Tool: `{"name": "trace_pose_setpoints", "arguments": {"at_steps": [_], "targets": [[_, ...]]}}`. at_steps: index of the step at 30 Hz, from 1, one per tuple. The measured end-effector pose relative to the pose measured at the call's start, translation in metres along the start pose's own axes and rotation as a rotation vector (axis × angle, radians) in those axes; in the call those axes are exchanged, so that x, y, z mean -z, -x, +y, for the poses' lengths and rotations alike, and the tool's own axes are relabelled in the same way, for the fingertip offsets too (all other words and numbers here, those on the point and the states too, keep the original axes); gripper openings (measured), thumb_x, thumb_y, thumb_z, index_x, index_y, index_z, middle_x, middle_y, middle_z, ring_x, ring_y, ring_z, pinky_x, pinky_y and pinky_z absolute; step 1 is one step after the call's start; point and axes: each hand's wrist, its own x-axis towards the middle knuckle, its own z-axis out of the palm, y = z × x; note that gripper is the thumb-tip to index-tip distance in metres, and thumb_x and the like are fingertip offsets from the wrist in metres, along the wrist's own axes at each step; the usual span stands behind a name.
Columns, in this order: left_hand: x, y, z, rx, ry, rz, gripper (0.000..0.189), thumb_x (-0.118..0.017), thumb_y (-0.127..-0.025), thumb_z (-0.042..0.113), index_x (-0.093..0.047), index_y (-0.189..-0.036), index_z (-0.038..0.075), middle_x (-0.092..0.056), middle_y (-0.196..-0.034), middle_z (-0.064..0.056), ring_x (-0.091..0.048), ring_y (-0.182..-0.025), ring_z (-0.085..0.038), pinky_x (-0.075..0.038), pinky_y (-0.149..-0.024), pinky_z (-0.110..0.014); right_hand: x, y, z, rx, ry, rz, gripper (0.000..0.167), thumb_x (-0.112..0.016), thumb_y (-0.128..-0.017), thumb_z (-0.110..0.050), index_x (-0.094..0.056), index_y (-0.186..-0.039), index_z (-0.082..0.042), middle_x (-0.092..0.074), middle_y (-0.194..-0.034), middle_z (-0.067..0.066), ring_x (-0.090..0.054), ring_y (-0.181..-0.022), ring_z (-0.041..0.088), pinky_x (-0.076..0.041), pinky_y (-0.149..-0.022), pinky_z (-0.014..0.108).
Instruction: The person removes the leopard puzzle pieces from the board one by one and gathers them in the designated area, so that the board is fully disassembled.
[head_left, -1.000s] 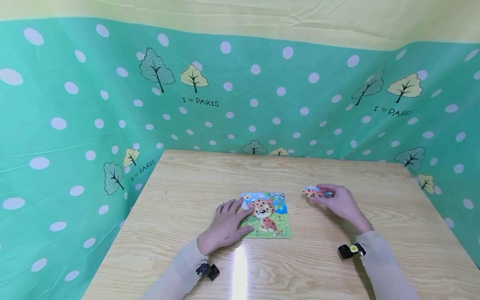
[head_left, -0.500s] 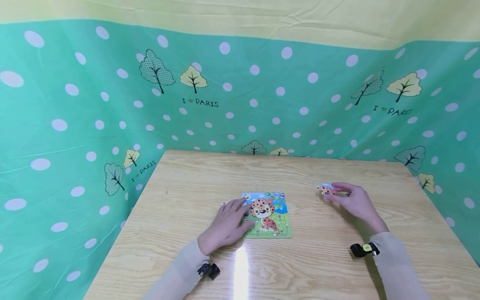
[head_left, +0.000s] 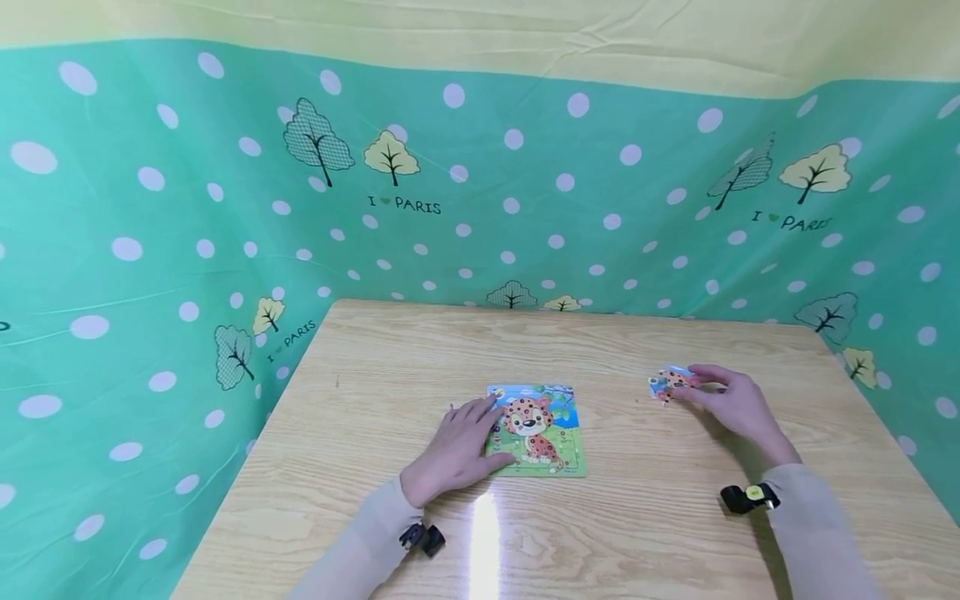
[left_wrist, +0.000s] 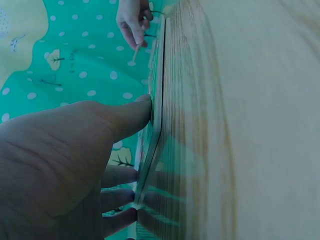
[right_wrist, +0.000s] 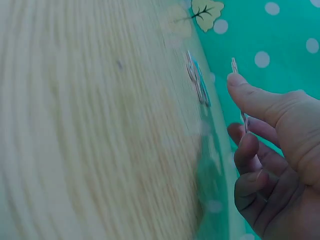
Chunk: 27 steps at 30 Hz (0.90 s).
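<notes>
My left hand [head_left: 461,440] rests on the left side of a square jigsaw puzzle [head_left: 551,437] with a spotted leopard cub on grass under a blue sky. Its fingers lie extended over the upper left, the thumb at the lower left. Seen edge-on in the left wrist view, the puzzle [left_wrist: 157,107] meets the thumb and fingertips. To the right, my right hand [head_left: 731,402] pinches a small puzzle piece [head_left: 672,382] with spotted orange and blue print between thumb and fingers. The right wrist view shows this piece [right_wrist: 234,66] as a thin edge above the table.
The light wooden table [head_left: 420,346] carries the puzzle near its middle. Behind and beside it hangs a green dotted curtain [head_left: 540,183]. A bright light streak [head_left: 484,542] reflects off the tabletop in front of the puzzle. Dark wrist cameras sit on both sleeves.
My right hand has moved right, away from the puzzle, carrying the piece, which has turned to show more of its printed face. My left hand has stayed on the puzzle.
</notes>
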Motion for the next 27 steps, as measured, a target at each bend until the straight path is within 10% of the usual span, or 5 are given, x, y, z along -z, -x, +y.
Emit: {"name": "trace_pose_setpoints", "arguments": {"at_steps": [27], "targets": [[0.002,0.000,0.000,-0.004,-0.004,-0.011,0.083,-0.065,-0.101,0.059,-0.041,-0.164,0.010,-0.030,-0.175,-0.015,-0.033,-0.159,-0.042,-0.026,-0.128,-0.068,0.020,-0.004,0.033,-0.009,0.102,-0.090,0.080,-0.079,-0.094,-0.053,-0.059,-0.146,0.006,-0.067,-0.106,0.011,-0.055,-0.093,0.023,-0.043,-0.072,0.024]]}}
